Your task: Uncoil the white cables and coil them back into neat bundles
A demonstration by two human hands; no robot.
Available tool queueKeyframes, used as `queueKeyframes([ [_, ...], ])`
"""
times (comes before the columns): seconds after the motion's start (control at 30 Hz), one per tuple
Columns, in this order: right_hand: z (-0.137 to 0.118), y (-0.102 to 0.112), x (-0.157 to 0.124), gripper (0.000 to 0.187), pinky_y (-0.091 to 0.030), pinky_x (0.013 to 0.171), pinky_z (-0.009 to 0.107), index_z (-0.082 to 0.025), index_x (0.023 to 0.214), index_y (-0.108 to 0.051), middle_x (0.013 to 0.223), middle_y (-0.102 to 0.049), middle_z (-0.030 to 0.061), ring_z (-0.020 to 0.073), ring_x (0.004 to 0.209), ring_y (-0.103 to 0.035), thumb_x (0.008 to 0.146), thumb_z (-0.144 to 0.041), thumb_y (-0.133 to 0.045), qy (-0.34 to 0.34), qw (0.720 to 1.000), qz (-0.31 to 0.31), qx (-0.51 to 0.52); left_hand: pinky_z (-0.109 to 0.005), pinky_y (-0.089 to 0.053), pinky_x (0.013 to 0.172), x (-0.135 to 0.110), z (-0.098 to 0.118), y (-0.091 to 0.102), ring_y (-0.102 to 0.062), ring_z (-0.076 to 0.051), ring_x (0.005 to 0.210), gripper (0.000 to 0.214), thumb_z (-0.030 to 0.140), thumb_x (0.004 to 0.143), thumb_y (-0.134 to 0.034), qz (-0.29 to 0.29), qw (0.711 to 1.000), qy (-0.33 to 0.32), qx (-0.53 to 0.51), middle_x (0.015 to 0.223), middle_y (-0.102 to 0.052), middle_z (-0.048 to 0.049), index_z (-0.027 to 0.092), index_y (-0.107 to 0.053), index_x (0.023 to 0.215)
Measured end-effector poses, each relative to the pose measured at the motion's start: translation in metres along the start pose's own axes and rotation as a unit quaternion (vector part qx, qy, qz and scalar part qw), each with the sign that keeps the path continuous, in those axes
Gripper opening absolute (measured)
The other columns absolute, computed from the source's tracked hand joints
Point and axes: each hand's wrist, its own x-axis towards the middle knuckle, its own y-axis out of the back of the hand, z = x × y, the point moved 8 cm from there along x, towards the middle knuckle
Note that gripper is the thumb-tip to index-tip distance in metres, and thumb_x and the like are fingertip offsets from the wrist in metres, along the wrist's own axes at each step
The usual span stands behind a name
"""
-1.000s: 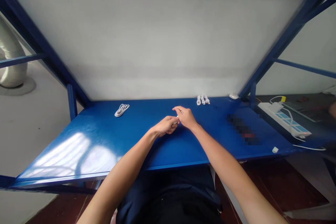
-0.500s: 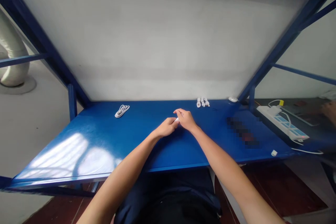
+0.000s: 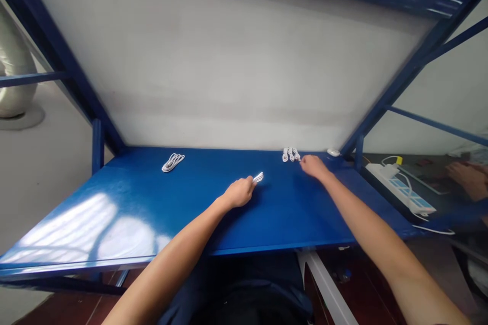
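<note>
Right now your left hand (image 3: 239, 194) sits near the middle of the blue worktop (image 3: 125, 203), fingers curled shut around a small white folded cable (image 3: 258, 178) whose end pokes out past your knuckles toward the back wall; gripping it in a fist like that probably keeps the loops from springing apart. Your right hand (image 3: 313, 166) is stretched farther back and to the right of that cable, resting on the worktop with its fingers loosely bent and nothing in them, its fingertips just beside the cluster of small white bundles (image 3: 291, 154) lined up at the rear edge. Those bundles lie side by side, seemingly sorted together. Far to the left of the cable in your fist, a larger white coiled cable (image 3: 173, 161) lies alone, well apart from both hands. Right of the bundles, in the back corner, is a small white rounded object (image 3: 333, 152). Beyond the worktop's right end you can see a white power strip (image 3: 400, 188) and another person's hand (image 3: 463, 177).
</note>
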Motion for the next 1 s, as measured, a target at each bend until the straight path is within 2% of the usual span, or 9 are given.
queueKeyframes([
  [0.07, 0.033, 0.004, 0.015, 0.021, -0.043, 0.079, 0.028, -0.011, 0.091, -0.072, 0.099, -0.069, 0.0186, 0.0264, 0.096, -0.063, 0.079, -0.015, -0.056, -0.025, 0.999, -0.003, -0.022, -0.030, -0.038, 0.061, 0.000, 0.000, 0.000, -0.064, -0.027, 0.076, 0.035, 0.040, 0.097, -0.022, 0.002, 1.000, -0.004, 0.005, 0.086, -0.065, -0.0141, 0.019, -0.050, 0.097],
  [0.13, 0.050, 0.001, 0.026, 0.021, -0.043, 0.079, 0.028, -0.011, 0.092, -0.072, 0.099, -0.069, 0.0175, 0.0263, 0.097, -0.063, 0.078, -0.016, -0.057, -0.034, 0.999, -0.020, -0.031, -0.030, -0.037, 0.060, -0.001, 0.000, 0.001, -0.063, -0.026, 0.075, 0.035, 0.040, 0.097, -0.022, 0.004, 1.000, -0.008, 0.012, 0.086, -0.065, -0.0134, 0.019, -0.050, 0.096],
  [0.33, 0.044, -0.023, 0.034, 0.017, -0.043, 0.070, 0.026, -0.014, 0.083, -0.072, 0.091, -0.070, 0.0145, 0.0226, 0.085, -0.065, 0.072, -0.011, -0.059, -0.028, 0.998, -0.041, -0.031, -0.028, -0.033, 0.057, -0.004, 0.001, 0.004, -0.060, -0.023, 0.069, 0.034, 0.040, 0.097, -0.022, 0.002, 1.000, -0.019, 0.007, 0.080, -0.063, -0.0106, 0.019, -0.050, 0.092],
  [0.47, 0.043, -0.019, 0.030, 0.014, -0.042, 0.067, 0.026, -0.014, 0.075, -0.070, 0.089, -0.069, 0.0143, 0.0233, 0.084, -0.065, 0.068, -0.012, -0.058, -0.010, 0.999, -0.023, -0.025, -0.027, -0.029, 0.054, -0.004, 0.001, 0.007, -0.054, -0.019, 0.060, 0.030, 0.038, 0.096, -0.027, 0.010, 0.999, -0.033, -0.026, 0.070, -0.058, -0.0061, 0.020, -0.049, 0.086],
  [0.57, 0.046, 0.002, 0.025, 0.015, -0.043, 0.065, 0.025, -0.016, 0.079, -0.068, 0.084, -0.070, 0.0100, 0.0206, 0.078, -0.064, 0.069, -0.017, -0.057, -0.003, 0.999, 0.034, 0.015, -0.026, -0.027, 0.052, -0.001, -0.003, 0.009, -0.045, -0.015, 0.054, 0.031, 0.040, 0.095, -0.029, 0.030, 0.994, -0.044, -0.098, 0.064, -0.051, -0.0012, 0.020, -0.045, 0.077],
  [0.67, 0.038, 0.030, 0.010, 0.015, -0.045, 0.065, 0.026, -0.016, 0.078, -0.066, 0.076, -0.069, 0.0073, 0.0187, 0.071, -0.063, 0.068, -0.021, -0.057, 0.000, 0.977, 0.157, 0.142, -0.025, -0.029, 0.053, 0.004, -0.008, 0.011, -0.039, -0.012, 0.055, 0.036, 0.045, 0.094, -0.030, 0.059, 0.973, -0.050, -0.215, 0.063, -0.047, 0.0014, 0.019, -0.042, 0.072],
  [0.77, -0.003, 0.033, -0.011, 0.016, -0.048, 0.064, 0.027, -0.015, 0.077, -0.064, 0.072, -0.069, 0.0061, 0.0176, 0.066, -0.062, 0.066, -0.025, -0.057, 0.041, 0.935, 0.202, 0.290, -0.023, -0.031, 0.052, 0.009, -0.010, 0.011, -0.036, -0.009, 0.054, 0.041, 0.052, 0.092, -0.031, 0.072, 0.929, -0.046, -0.360, 0.062, -0.042, 0.0036, 0.018, -0.041, 0.071],
  [0.87, -0.073, 0.014, -0.027, 0.025, -0.050, 0.060, 0.027, -0.015, 0.088, -0.065, 0.074, -0.068, 0.0057, 0.0159, 0.061, -0.062, 0.067, -0.025, -0.057, 0.116, 0.898, 0.165, 0.392, -0.021, -0.030, 0.048, 0.010, -0.007, 0.011, -0.033, -0.007, 0.051, 0.042, 0.057, 0.090, -0.035, 0.077, 0.885, -0.055, -0.456, 0.062, -0.039, 0.0046, 0.018, -0.041, 0.074],
  [1.0, -0.162, -0.007, -0.038, 0.027, -0.051, 0.060, 0.027, -0.015, 0.092, -0.066, 0.073, -0.068, 0.0039, 0.0148, 0.061, -0.062, 0.068, -0.021, -0.055, 0.221, 0.866, 0.108, 0.437, -0.020, -0.027, 0.045, 0.009, -0.012, 0.014, -0.032, -0.006, 0.050, 0.044, 0.060, 0.086, -0.042, 0.109, 0.854, -0.042, -0.508, 0.060, -0.039, 0.0044, 0.017, -0.043, 0.075],
])
